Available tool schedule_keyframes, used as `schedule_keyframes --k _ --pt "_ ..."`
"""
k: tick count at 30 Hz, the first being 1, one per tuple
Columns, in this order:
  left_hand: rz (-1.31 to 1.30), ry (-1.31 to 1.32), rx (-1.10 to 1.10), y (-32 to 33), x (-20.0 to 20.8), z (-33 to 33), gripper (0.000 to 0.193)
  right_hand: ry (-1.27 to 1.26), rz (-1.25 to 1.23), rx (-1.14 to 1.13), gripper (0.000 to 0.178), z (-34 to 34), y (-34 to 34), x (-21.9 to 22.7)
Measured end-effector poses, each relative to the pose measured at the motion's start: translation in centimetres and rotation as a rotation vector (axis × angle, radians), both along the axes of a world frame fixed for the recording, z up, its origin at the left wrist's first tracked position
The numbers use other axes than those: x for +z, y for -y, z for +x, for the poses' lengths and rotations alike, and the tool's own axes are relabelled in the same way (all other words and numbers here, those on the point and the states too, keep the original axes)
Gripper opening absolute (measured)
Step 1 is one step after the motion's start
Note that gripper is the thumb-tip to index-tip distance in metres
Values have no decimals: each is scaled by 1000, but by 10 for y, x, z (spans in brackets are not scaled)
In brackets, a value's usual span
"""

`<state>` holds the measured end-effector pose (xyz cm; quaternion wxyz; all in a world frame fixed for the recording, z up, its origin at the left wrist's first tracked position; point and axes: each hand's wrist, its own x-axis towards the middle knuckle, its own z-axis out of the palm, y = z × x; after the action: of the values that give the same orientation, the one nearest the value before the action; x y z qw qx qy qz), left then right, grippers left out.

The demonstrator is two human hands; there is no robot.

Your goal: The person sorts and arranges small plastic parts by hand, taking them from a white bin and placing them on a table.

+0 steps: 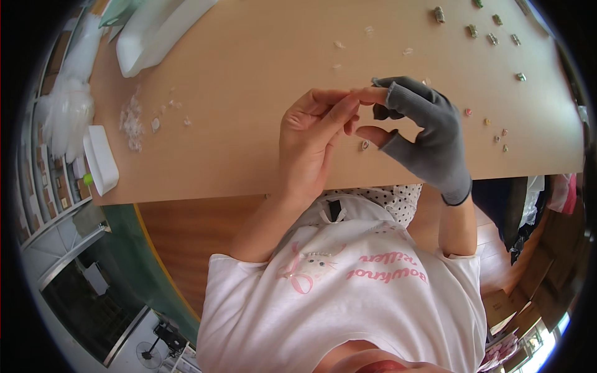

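Observation:
My bare left hand [314, 133] is above the table's near part, its thumb and fingers pinched together. Whatever lies between those fingertips is too small or hidden to make out. My right hand [429, 124] wears a grey glove with cut-off fingertips. Its index finger reaches to the left fingertips and touches them, while its thumb stands well apart below. Just under the right thumb, a small ring-like piece [365, 145] lies on the wooden table [236, 124].
Small coloured pieces [487, 122] lie right of the glove, with several metallic-looking ones [493, 38] farther back. Clear plastic scraps [131, 121] are heaped at the left. A white tray [140, 43] stands far left, and a narrow white box [101, 159] sits at the left edge.

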<state>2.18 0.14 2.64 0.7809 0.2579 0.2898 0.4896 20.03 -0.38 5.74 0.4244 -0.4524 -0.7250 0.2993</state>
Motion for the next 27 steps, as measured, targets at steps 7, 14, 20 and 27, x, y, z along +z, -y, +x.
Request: schedule_keyframes --k 7,14,20,27 --pt "36 -78 56 8 10 3 17 -177 -23 -180 25 -15 21 -9" --pt "104 -90 35 23 22 3 17 -696 -298 -101 27 -17 35 -12" --pt "163 -116 62 27 26 7 17 -884 -512 -88 23 -20 40 -10" --pt "164 -152 91 30 32 11 14 -1020 -592 -84 20 -21 40 -12"
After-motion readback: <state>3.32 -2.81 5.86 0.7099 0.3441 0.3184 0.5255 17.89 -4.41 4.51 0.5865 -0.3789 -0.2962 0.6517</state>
